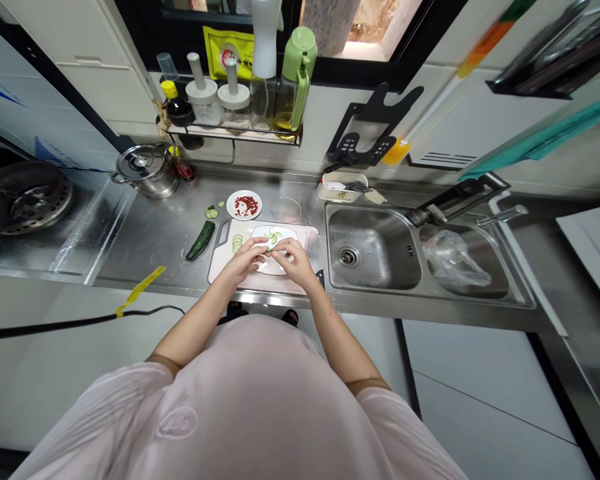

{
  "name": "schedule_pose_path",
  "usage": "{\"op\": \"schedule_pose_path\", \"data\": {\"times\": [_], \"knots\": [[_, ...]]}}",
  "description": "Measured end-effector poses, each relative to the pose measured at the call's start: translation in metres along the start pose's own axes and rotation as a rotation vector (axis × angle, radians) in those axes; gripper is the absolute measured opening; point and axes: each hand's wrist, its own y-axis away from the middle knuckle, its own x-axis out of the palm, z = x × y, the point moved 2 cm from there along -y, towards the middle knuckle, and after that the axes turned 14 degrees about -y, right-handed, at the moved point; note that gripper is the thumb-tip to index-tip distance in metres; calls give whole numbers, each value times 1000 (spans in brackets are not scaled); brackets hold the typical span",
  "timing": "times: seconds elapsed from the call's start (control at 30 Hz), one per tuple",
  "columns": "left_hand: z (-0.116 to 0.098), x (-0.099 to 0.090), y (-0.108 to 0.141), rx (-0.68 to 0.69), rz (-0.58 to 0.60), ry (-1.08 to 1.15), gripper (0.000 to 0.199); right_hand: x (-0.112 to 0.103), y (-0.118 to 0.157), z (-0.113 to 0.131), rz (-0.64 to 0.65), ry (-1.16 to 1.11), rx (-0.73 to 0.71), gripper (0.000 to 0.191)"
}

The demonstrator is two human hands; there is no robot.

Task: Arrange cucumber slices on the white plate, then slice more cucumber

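Observation:
My left hand [246,261] and my right hand [294,261] meet over a white plate [280,268], fingertips pinched together. A small green bit, seemingly a cucumber slice [269,250], shows between them; the fingers hide most of it. Thin cucumber slices [273,237] lie in a curved pattern on the plate. Under the plate is a pale pink cutting board [220,268], with overlapping cucumber slices [237,243] at its left. A dark knife handle [321,277] pokes out at the board's right edge. Left of the board rests a cut cucumber [201,241].
Behind the board stands a plate [257,198] of red pieces, with cucumber ends [211,213] nearby. A lidded steel pot [153,177] is at the back left. To the right, a double sink [375,250] holds a plastic bag [455,259]. Bottles and jars fill a wall rack [240,131].

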Motion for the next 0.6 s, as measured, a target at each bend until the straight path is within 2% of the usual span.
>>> {"op": "schedule_pose_path", "data": {"times": [0.23,0.47,0.6], "knots": [[-3,0,1,18,22,48,53,-2,-3,7,38,36,-35,17],[-9,-2,4,95,23,-37,52,-2,-6,8,51,50,-43,16],[-13,-3,3,171,-26,-130,53,-2,-8,12,63,42,-51,15]]}}
